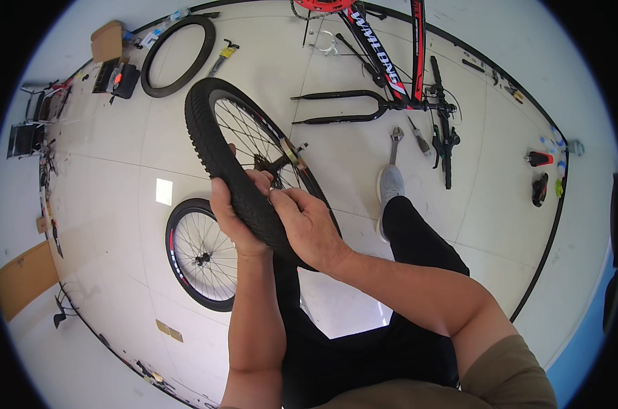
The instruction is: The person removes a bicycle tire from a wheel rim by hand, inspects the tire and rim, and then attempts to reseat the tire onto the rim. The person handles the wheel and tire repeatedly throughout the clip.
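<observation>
A bicycle wheel with a knobbly black tyre (201,129) stands tilted in front of me, its spokes and rear cogs on the side facing right. My left hand (239,221) wraps around the near part of the tyre, with the thumb on the outer left side and fingers over toward the rim. Close beside it, my right hand (310,228) grips the same tyre from the right, fingers curled and pressed at the rim edge. What the right fingertips touch is partly hidden. A yellowish band (293,154) sits at the wheel's right side.
Another wheel (174,240) lies on the floor at the left, behind my left forearm. Farther off are a loose tyre (146,73) and a yellow-wrapped tool (225,56). A bike frame (377,51) with fork (343,119), handlebar (447,140), adjustable wrench (394,144) and screwdriver (419,138) lie ahead of my shoe (391,183).
</observation>
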The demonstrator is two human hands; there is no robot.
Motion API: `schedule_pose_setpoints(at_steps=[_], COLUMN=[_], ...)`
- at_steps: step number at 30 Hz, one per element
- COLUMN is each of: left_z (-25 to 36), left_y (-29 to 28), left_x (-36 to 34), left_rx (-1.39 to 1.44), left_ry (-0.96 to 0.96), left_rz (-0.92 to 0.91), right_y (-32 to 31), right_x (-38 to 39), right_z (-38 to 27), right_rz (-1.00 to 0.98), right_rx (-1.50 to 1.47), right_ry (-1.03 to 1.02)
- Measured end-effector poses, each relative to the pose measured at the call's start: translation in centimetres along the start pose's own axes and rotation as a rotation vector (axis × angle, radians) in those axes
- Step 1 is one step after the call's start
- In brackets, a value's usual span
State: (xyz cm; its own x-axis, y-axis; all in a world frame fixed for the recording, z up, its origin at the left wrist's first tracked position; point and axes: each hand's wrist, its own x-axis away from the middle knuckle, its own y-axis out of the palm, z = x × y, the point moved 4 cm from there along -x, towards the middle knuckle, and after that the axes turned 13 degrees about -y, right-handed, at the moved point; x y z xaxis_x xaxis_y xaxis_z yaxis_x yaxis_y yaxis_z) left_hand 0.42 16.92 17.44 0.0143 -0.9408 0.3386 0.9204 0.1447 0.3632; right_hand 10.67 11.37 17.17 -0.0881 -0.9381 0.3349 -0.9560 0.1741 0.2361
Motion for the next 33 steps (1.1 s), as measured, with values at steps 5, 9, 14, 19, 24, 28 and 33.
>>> schedule_pose_setpoints(at_steps=[5,9,14,19,24,28,33], left_z=[-0.4,-0.1,0.1,-0.3,-0.1,0.8,1.9], left_y=[-0.4,-2.1,-2.0,-2.8,-3.3,-3.2,-4.6], left_x=[-1.0,-1.7,-1.5,-1.2,-0.6,0.5,-0.3], left_rx=[0.119,0.154,-0.087,-0.287,-0.473,-0.546,-0.694], left_ry=[-0.226,-0.275,-0.264,-0.33,-0.348,-0.595,-0.649], left_rz=[0.062,0.098,0.133,0.073,-0.18,-0.452,-0.405], right_y=[-0.3,-0.2,0.0,-0.2,-1.1,-1.9,-1.8], right_x=[-0.2,-0.2,-0.5,-1.1,-2.2,-3.5,-4.1], right_z=[1.1,1.3,2.0,1.3,0.2,-0.9,-1.0], right_rz=[0.117,0.134,0.143,0.178,0.193,0.162,0.055], right_rx=[0.025,0.007,-0.022,-0.023,0.004,-0.009,-0.085], right_ry=[-0.016,-0.069,-0.085,-0.115,-0.131,-0.142,-0.095])
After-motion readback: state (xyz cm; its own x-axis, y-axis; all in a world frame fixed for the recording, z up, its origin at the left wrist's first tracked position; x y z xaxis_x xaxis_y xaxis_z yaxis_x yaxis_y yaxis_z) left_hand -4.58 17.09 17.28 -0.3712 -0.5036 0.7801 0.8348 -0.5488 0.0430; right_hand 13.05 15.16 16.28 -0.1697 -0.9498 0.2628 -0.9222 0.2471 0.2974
